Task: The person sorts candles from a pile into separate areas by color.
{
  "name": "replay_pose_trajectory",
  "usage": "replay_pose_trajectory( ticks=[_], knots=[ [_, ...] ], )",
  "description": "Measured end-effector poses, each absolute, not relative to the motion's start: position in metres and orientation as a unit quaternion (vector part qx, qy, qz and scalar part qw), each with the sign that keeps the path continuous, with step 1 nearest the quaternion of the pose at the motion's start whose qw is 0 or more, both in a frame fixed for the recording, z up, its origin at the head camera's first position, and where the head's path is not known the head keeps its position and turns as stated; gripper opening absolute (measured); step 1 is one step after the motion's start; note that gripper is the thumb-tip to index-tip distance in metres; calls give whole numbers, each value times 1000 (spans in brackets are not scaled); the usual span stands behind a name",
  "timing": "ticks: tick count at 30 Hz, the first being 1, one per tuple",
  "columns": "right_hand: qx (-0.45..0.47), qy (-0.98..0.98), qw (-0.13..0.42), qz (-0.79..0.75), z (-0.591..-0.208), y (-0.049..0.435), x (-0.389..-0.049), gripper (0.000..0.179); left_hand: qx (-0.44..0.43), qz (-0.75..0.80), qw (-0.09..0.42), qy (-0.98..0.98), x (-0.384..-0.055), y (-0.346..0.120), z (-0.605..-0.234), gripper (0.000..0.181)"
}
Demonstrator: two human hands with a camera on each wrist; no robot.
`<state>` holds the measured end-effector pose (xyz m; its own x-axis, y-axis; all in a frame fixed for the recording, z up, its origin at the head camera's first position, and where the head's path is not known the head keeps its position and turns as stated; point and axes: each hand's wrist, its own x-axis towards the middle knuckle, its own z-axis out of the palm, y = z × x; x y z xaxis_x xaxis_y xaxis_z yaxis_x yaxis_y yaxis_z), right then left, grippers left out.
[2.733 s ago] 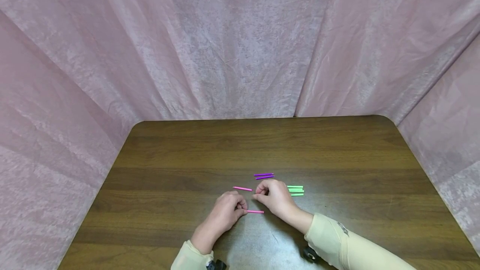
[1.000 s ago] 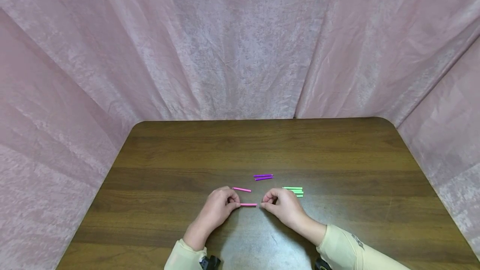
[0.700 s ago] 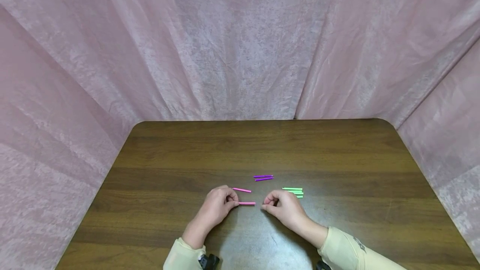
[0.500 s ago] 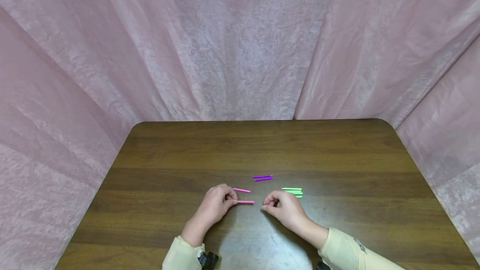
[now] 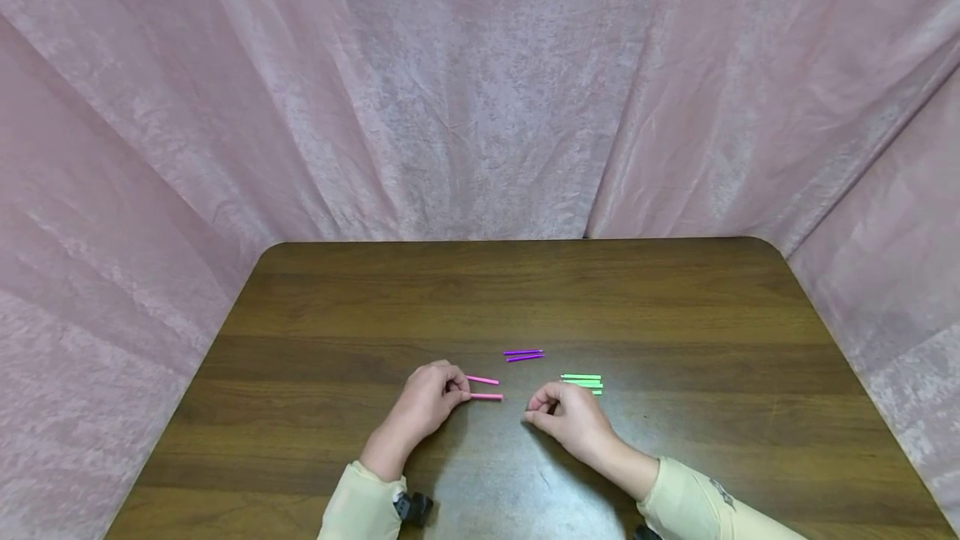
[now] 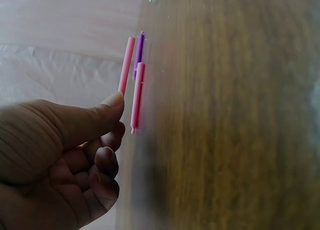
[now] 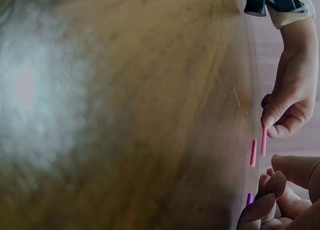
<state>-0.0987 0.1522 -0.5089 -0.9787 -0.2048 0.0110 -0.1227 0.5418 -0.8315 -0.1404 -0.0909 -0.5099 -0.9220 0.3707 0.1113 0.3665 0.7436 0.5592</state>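
In the head view my left hand pinches one end of a pink candle between thumb and fingers. The left wrist view shows this pink candle raised off the table, its free end pointing away from the hand. A second pink candle lies on the table just beyond it, partly behind my left fingers; its thin wick shows in the left wrist view. My right hand hovers to the right with fingers loosely curled. In the right wrist view nothing shows between the right thumb and fingers.
Two purple candles lie farther back, side by side. Several green candles lie parallel just behind my right hand, which partly covers them. The brown wooden table ends at pink curtains.
My left hand has moved left and away from me, bringing the held pink candle close to the lying one. My right hand has drawn back to the right and since stayed nearly still.
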Motion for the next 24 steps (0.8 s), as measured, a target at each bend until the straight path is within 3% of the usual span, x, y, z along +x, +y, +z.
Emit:
replay_pose_trajectory(
  ticks=[24],
  knots=[
    [-91, 887, 46, -450, -510, 155, -95, 14, 185, 279, 7, 942, -149, -91, -513, 20]
  ],
)
